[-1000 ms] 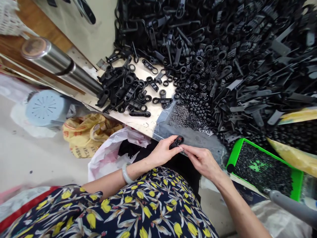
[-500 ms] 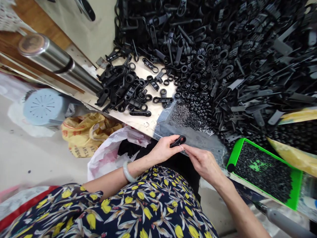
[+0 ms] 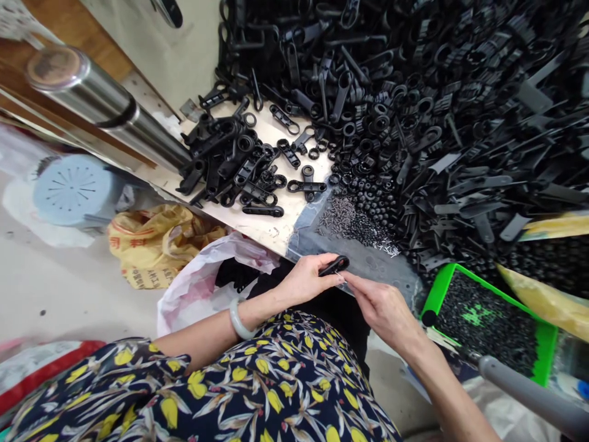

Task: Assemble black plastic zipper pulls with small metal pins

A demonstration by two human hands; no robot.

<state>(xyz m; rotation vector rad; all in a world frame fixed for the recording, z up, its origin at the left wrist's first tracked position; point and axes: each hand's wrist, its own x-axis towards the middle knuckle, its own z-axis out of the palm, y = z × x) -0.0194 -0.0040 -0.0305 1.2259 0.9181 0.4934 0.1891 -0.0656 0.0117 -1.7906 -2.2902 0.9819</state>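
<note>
My left hand [image 3: 306,281] is closed round a black plastic part with a ringed end [image 3: 335,265], gripping it between thumb and fingers. Right against that part, my right hand [image 3: 378,302] is pinched shut; a tiny pale sliver shows by its fingertips, too small to name. Both hands are over my lap at the table's front edge. Just beyond them, a grey mat [image 3: 363,252] bears small silvery pins [image 3: 389,248], little dark springs or bits [image 3: 338,215] and black round caps [image 3: 372,199]. Farther left lies a pile of black ringed parts [image 3: 230,159].
A large heap of black plastic pieces [image 3: 414,110] covers the back and right. A green tray [image 3: 547,353] of small black bits stands at right, near a grey rod-shaped tool [image 3: 519,383]. At left are a steel flask [image 3: 105,98], a yellow sack [image 3: 147,245] and a white bag [image 3: 179,301].
The view has shifted slightly. Both hands stay together at the black plastic part, which has turned a little in my left hand. The grey tool appears farther left and higher.
</note>
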